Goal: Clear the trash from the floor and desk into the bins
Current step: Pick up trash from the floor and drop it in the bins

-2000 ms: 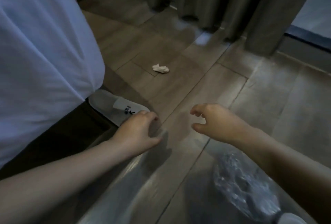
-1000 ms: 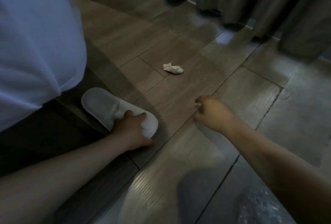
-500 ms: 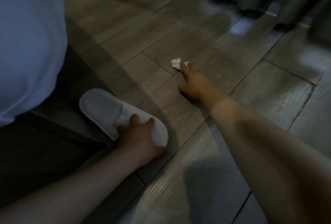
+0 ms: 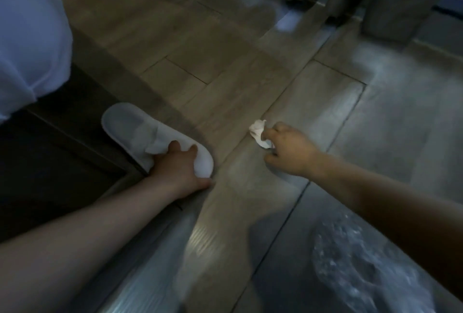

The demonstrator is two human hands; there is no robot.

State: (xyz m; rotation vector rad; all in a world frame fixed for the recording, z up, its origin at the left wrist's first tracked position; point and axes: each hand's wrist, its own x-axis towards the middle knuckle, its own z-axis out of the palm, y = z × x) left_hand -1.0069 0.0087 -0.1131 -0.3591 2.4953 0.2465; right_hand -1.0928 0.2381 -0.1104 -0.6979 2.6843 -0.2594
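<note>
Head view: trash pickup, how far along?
Done: nothing visibly binned yet. In hand: the right hand pinches the crumpled tissue just above or on the floor; the left hand grips the white slipper by the dark bed base. Left: drop the tissue into the crinkled clear plastic at lower right, probably a bin liner. Desk not in view.

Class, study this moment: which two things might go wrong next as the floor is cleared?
The right hand pinches the crumpled tissue at one end only, so it may drop before reaching the clear plastic bag. The left hand grips a white slipper, possibly not trash; binning it might be a mistake.
</note>
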